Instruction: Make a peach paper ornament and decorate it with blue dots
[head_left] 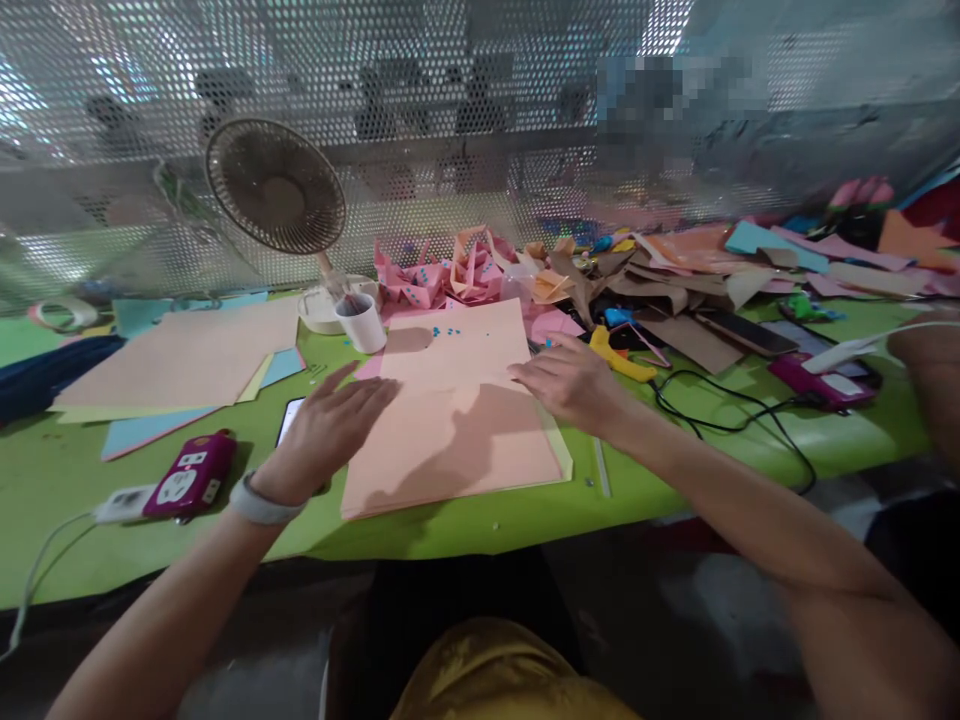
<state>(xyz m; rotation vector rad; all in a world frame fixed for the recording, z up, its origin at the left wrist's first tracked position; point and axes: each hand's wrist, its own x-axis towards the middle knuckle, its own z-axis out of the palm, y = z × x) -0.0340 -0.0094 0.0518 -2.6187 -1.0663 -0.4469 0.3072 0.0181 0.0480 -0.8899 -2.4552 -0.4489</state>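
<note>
- Left hand [326, 430]: open, by peach rectangular paper sheets [442, 435].
- Right hand [574, 385]: at their edge; cannot tell whether gripping.
- Step likely positioning; calls for light pressure.

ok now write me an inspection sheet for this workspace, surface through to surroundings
Surface: green tabletop, small specks near its front edge.
Job's things: peach paper sheets in front of the person; small blue pieces on their far part.
Clutter: paper scraps heaped at far right; folded pink paper pieces behind the sheets; upright white cup.
Hands: left hand open over the left edge; right hand at the right edge, grip unclear.
Cables: white cable at left; black cable looping at right.
Surroundings: fan, perforated screen behind; apparently another person's arm far right.
</note>
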